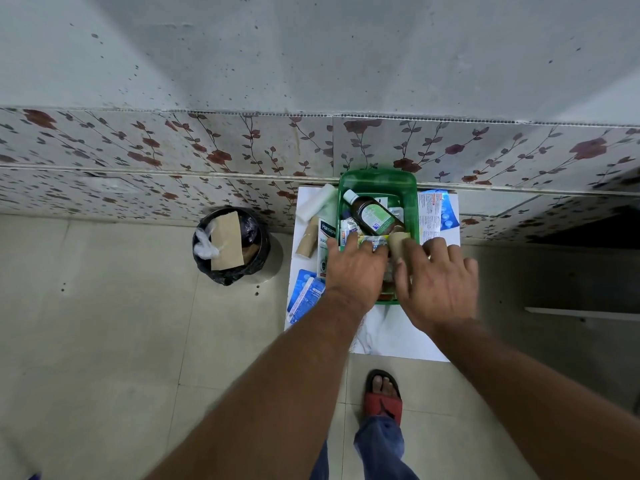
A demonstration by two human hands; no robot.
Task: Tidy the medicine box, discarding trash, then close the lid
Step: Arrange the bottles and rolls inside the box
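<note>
The green medicine box (pixel 377 183) stands on a small white table (pixel 398 336), its lid out of sight. Inside lie a brown bottle (pixel 372 213) with a green label, small tubes and blister strips. My left hand (pixel 356 268) reaches into the box's near half, fingers spread over a yellow-and-silver packet (pixel 375 241). My right hand (pixel 440 275) is beside it, thumb against a beige cardboard roll (pixel 398 241) in the box. I cannot tell whether either hand grips anything.
A black-lined trash bin (pixel 231 245) with a brown cardboard piece stands on the floor to the left. On the table lie a white roll (pixel 317 202), a cardboard tube (pixel 307 242), a Hansaplast box (pixel 326 233), blue packets (pixel 304 294) and a leaflet (pixel 429 216). Tiled wall behind.
</note>
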